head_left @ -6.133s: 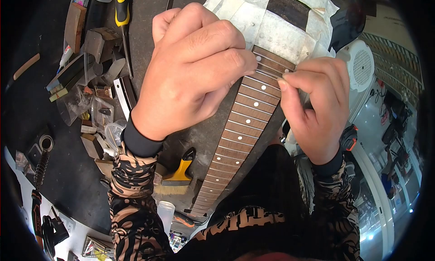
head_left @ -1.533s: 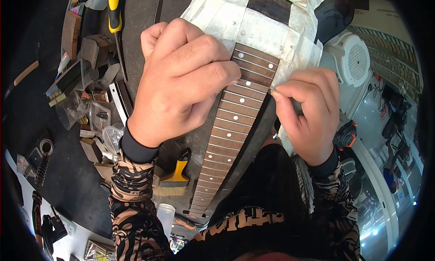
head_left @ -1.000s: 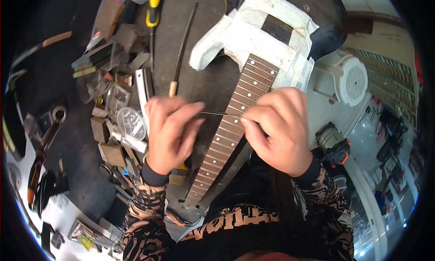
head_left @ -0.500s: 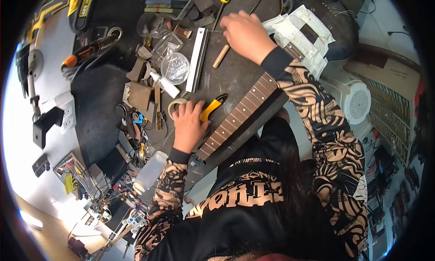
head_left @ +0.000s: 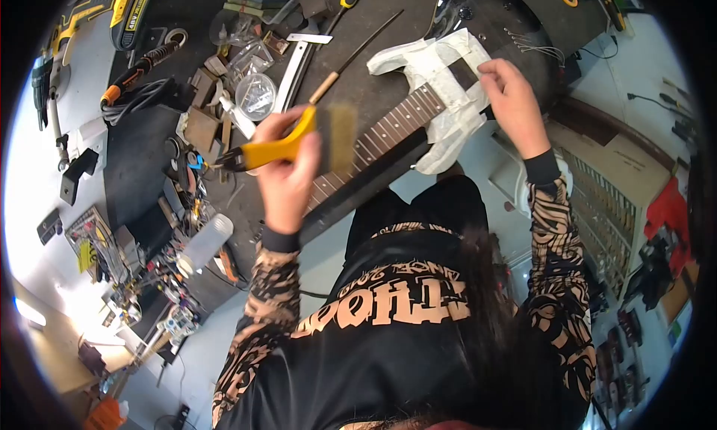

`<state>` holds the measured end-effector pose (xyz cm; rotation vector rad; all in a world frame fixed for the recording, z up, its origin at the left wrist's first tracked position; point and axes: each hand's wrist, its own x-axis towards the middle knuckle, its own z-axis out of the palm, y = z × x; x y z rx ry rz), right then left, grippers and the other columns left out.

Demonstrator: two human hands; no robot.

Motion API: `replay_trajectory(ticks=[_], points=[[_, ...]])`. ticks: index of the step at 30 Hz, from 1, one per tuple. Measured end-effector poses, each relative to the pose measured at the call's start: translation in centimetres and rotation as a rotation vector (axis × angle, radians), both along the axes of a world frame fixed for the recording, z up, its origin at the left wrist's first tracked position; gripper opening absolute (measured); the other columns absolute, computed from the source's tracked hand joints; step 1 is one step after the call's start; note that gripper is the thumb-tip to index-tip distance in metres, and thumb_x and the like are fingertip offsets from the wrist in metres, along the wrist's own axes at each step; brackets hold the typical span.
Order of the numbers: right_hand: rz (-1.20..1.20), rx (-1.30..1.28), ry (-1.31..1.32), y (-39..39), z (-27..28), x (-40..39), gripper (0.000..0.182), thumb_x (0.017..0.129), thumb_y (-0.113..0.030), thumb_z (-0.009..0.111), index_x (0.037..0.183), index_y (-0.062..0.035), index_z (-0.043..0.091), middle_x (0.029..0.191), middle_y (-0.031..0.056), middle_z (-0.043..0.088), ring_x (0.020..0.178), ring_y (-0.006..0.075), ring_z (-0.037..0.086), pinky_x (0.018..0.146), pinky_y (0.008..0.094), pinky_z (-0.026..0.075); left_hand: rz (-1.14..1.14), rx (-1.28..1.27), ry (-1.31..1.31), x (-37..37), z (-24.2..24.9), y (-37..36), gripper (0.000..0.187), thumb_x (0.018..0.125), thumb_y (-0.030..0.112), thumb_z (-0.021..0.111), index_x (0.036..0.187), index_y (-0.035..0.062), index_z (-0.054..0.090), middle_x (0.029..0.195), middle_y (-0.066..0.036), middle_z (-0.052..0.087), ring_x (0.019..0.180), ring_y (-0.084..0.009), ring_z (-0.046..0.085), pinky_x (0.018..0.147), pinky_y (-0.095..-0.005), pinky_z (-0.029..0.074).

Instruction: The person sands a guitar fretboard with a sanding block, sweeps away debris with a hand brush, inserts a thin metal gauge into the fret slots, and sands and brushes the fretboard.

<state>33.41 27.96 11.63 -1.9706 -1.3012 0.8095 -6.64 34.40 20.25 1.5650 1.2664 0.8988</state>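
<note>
A brush [head_left: 340, 140] with a yellow handle is gripped in my left hand [head_left: 287, 169]; its bristle head is smeared by motion and overlaps the guitar neck [head_left: 396, 128] in view. The neck has a dark fretboard with dot inlays. White masking tape [head_left: 444, 142] covers much of the body around the neck's end. My right hand [head_left: 515, 105] is at the tape's right side near a dark opening, fingers loosely bent and fingertips at the tape's edge; I see nothing held in it. Beyond lies the glossy black guitar body [head_left: 478, 12].
A wooden-handled file [head_left: 325, 86] and a metal straightedge [head_left: 293, 75] lie on the dark bench. Left of them are a round clear container [head_left: 256, 96], a white bottle [head_left: 237, 118] and wooden blocks [head_left: 200, 125]. A yellow power tool [head_left: 86, 13] is at the far left.
My left hand has picked the yellow-handled brush up from the bench. My right hand has moved from above the file to the taped guitar body. The view has shifted, showing more of the guitar.
</note>
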Motion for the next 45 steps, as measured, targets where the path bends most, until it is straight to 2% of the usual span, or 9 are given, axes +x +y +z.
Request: replay_trajectory(ticks=[7,12,16,20,24,29,34,37,45], points=[[0.185,-0.058,0.097,-1.6,0.1,0.5,0.013,0.109,-0.007,0.073,0.121,-0.0018,0.075,0.116,0.0133,0.074,0.101,0.0321,0.079,0.093,0.0442,0.062,-0.316,-0.338,0.096,14.0,-2.4,-7.2,0.03,0.104,0.01,0.085,0.13,0.0031,0.073,0.125,-0.009,0.074,0.115,-0.0197,0.072,0.103,-0.0361,0.058],[0.317,-0.058,0.1,-1.6,0.4,1.8,0.013,0.108,-0.006,0.073,0.12,-0.0022,0.074,0.114,0.0135,0.074,0.101,0.0337,0.078,0.092,0.0462,0.061,0.237,0.265,0.224,12.6,-4.3,-6.8,0.033,0.103,0.001,0.081,0.132,-0.0006,0.066,0.136,-0.015,0.067,0.123,-0.0266,0.068,0.108,-0.038,0.055],[0.393,-0.059,0.132,-1.5,0.6,1.3,0.013,0.108,-0.005,0.072,0.121,-0.0026,0.073,0.113,0.0135,0.074,0.1,0.0343,0.077,0.092,0.0467,0.06,-0.151,-0.37,0.025,14.8,-2.1,-7.8,0.035,0.106,0.007,0.081,0.138,0.0021,0.069,0.126,-0.009,0.073,0.117,-0.0188,0.068,0.104,-0.0358,0.056],[0.461,-0.045,0.16,-1.7,0.9,0.9,0.02,0.109,-0.005,0.07,0.129,-0.0029,0.071,0.112,0.0131,0.074,0.098,0.0328,0.076,0.091,0.0458,0.06,0.453,0.055,-0.044,15.5,-4.5,-7.8,0.037,0.104,0.017,0.084,0.135,0.0011,0.071,0.125,-0.009,0.074,0.11,-0.0165,0.07,0.098,-0.0356,0.058],[0.421,-0.247,0.3,-1.8,1.7,0.0,0.031,0.116,-0.007,0.066,0.147,-0.0027,0.066,0.105,0.0096,0.074,0.093,0.0226,0.074,0.09,0.0384,0.059,0.01,-0.327,-0.085,16.5,-3.1,-8.3,0.035,0.104,0.016,0.081,0.132,-0.0009,0.07,0.113,-0.014,0.078,0.103,-0.0224,0.074,0.095,-0.0364,0.059],[0.479,-0.364,0.684,-1.5,1.4,-1.5,0.025,0.123,-0.009,0.058,0.145,0.0013,0.068,0.105,0.0025,0.072,0.094,0.0122,0.07,0.09,0.0308,0.059,0.439,-0.221,-0.436,11.9,-1.3,-8.9,0.026,0.102,0.005,0.081,0.125,0.0055,0.066,0.133,-0.012,0.073,0.119,-0.0215,0.069,0.106,-0.0361,0.056],[0.641,-0.325,0.686,-0.2,1.7,-5.6,0.029,0.113,0.005,0.055,0.137,0.0028,0.071,0.114,0.0076,0.072,0.1,0.0155,0.072,0.094,0.0321,0.061,0.61,0.496,0.574,-3.7,2.3,-6.5,0.02,0.102,0.002,0.078,0.121,0.0065,0.073,0.117,-0.015,0.081,0.105,-0.0371,0.081,0.094,-0.0433,0.064],[0.781,-0.177,0.537,0.9,2.0,-9.4,0.032,0.105,0.01,0.057,0.133,0.0041,0.071,0.124,0.013,0.072,0.11,0.0226,0.075,0.101,0.036,0.061,0.668,0.142,0.946,-12.1,0.6,-4.8,0.027,0.109,0.028,0.082,0.122,0.0055,0.075,0.111,-0.02,0.081,0.103,-0.0452,0.079,0.086,-0.0508,0.062],[0.796,-0.128,0.364,1.3,3.2,-17.3,0.017,0.113,0.0,0.063,0.127,0.0018,0.071,0.123,0.0173,0.074,0.116,0.0355,0.078,0.102,0.043,0.062,0.277,-0.199,1.438,-28.3,-10.4,-1.5,0.035,0.103,0.014,0.073,0.137,0.0139,0.079,0.122,-0.011,0.082,0.123,-0.0378,0.078,0.1,-0.0556,0.063]])
